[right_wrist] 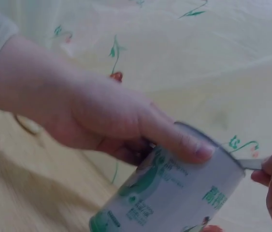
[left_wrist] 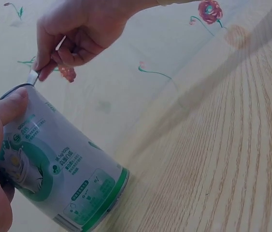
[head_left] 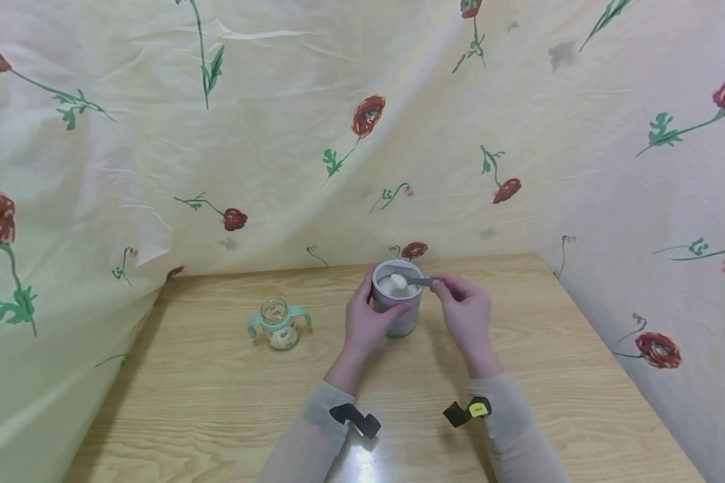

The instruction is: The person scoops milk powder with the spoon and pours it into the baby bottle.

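Observation:
A white and green milk powder can (head_left: 402, 322) stands near the table's back edge, its top off and pale powder visible inside. My left hand (head_left: 365, 322) grips its side, the thumb across the front near the rim in the left wrist view. The right hand (head_left: 468, 315) pinches the grey handle of a spoon (head_left: 421, 282) between thumb and fingers. White powder (head_left: 399, 280) is heaped on the spoon's bowl, which is over the can's opening. In the right wrist view the spoon's handle (right_wrist: 250, 164) crosses the can's rim.
Left of the can stands a clear baby bottle (head_left: 284, 337) with two light teal handles and an uncapped mouth. The wooden table (head_left: 217, 402) ends at a flower-printed cloth (head_left: 278, 134) behind and at both sides.

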Demonstrator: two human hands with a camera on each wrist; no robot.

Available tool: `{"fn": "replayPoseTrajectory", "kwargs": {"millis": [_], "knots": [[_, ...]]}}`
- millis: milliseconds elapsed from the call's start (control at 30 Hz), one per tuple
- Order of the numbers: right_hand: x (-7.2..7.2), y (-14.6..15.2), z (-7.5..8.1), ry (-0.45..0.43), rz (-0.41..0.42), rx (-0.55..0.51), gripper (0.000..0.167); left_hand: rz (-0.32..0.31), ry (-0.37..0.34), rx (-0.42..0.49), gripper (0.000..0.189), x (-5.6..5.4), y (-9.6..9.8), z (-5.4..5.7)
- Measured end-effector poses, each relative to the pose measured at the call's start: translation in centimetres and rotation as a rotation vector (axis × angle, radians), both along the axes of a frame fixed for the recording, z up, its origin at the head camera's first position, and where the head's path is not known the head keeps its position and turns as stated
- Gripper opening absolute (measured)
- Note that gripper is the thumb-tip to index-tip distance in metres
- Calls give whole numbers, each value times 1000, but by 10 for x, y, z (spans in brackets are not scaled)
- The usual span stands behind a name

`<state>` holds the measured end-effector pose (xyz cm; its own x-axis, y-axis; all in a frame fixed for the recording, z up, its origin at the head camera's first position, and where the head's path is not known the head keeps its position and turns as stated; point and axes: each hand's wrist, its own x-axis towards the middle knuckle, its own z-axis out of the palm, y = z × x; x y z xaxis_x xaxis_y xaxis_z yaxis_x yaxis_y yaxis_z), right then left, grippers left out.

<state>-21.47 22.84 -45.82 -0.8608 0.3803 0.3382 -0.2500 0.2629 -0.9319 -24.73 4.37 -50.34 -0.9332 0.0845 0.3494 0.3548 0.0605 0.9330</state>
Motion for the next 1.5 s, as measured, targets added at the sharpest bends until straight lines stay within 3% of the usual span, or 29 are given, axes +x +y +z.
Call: {"fn": "replayPoseTrajectory", "kwargs": {"millis": [233, 600, 800, 1500], "knots": [[0, -2, -2, 82, -7, 65, 12, -4, 0, 9, 100, 1, 0, 1], [0, -3, -5, 113, -15, 58, 12, -1, -9, 1, 101, 1, 1, 1], [-1, -4, -7, 168, -26, 132, 11, 1, -10, 2, 101, 1, 1, 1], [-2, -12, -7, 224, -66, 172, 11, -6, 32, 7, 97, -3, 0, -3]]}}
